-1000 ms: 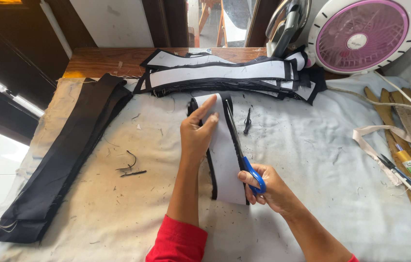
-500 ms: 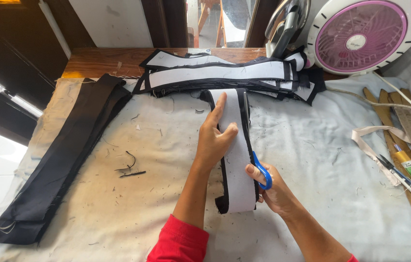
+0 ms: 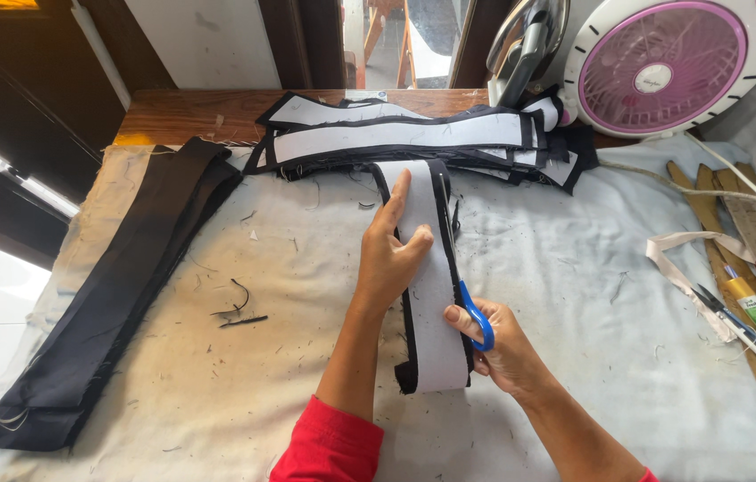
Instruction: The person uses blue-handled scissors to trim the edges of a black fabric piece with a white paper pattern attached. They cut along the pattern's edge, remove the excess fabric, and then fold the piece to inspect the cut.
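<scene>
Two hands are at work on one long fabric strip [image 3: 427,295], white on top with a black edge, lying lengthwise on the worktop [image 3: 574,295], which is covered by a pale cloth. I see my left hand [image 3: 393,254] lying flat on the strip, fingers pressed together and pointing away from me, thumb out to the right, holding the piece down. My right hand [image 3: 501,344] is closed around the blue handles of a pair of scissors [image 3: 467,295], whose dark blades run along the strip's right black edge, just beside the left hand. The strip's far end touches a stack of similar white-and-black pieces [image 3: 413,138] across the back of the worktop. A folded pile of black cloth [image 3: 119,295] lies well apart on the left, with a few loose black offcuts [image 3: 239,308] between it and the strip. Behind on the right stands a pink-grilled fan [image 3: 663,67], and wooden rulers [image 3: 735,268] lie at the right edge near a small snipper [image 3: 730,317].
</scene>
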